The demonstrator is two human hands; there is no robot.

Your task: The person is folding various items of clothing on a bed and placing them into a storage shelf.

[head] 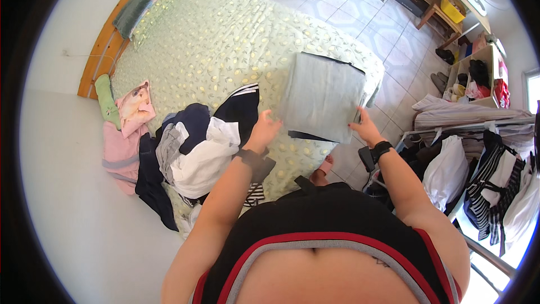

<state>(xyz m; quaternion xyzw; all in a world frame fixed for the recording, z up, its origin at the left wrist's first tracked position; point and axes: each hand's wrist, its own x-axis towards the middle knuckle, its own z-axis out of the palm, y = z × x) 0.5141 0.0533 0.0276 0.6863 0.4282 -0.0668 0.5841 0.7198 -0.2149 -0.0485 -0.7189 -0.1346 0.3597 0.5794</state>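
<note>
A gray folded cloth panel (325, 95) with dark edging lies on the near right part of a bed with a lemon-print sheet (236, 21). At its right edge is my right hand (365, 126), thumb and fingers at the border; whether it grips the panel is unclear. My left hand (263, 131) is off the panel's left side, fingers apart, with nothing in it. Left of that hand lies a navy garment with white stripes (242, 107). Beside it is a heap with a white garment (206, 158), a navy garment (192, 124) and a gray one (170, 145).
Pink clothing (122, 156), a pink printed cushion (137, 107) and a green cushion (106, 97) lie at the bed's left side. A gray-green pillow (145, 2) rests by the wooden headboard (99, 61). A rack of hanging clothes (447, 169) stands at the right.
</note>
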